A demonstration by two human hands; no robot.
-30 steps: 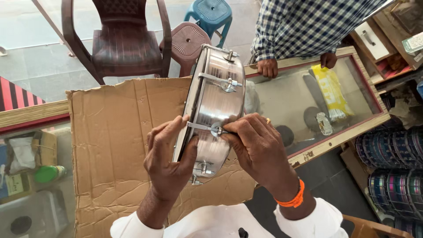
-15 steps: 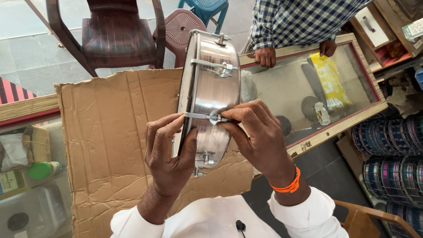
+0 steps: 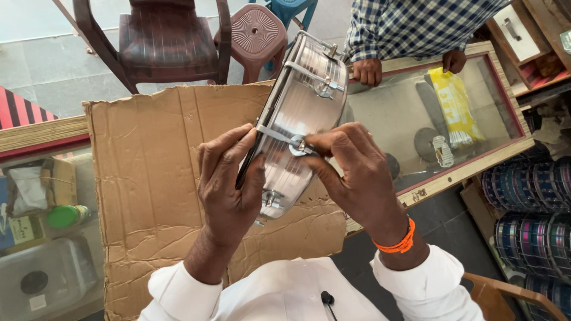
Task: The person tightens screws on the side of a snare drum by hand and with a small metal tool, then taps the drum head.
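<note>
The metal drum shell (image 3: 303, 113) was held tilted on its edge above the cardboard sheet (image 3: 148, 178), which lay flat on the glass-topped desk (image 3: 410, 113). The shell's lower rim stood close to the cardboard; contact could not be confirmed.

Left hand (image 3: 229, 184): the hand gripped the near rim of the shell, with the fingers (image 3: 238, 145) curled together over the hoop and the thumb against the side wall.

Right hand (image 3: 357, 172): the thumb and forefinger were pinched together on a tension lug (image 3: 297, 144) at the middle of the shell's side. A tool between them could not be made out. An orange band (image 3: 395, 241) circled the right wrist.

Further lugs and rods showed along the shell wall, one near the top edge and one near the bottom.

Surroundings: another person in a checked shirt (image 3: 416, 24) stood at the far side of the desk, both hands resting on its wooden frame. A yellow packet (image 3: 455, 107) lay under the glass. A brown plastic chair (image 3: 163, 41) and a brown stool (image 3: 256, 32) stood on the floor beyond the cardboard. Stacked drum frames (image 3: 529, 202) stood to the right of the desk
</note>
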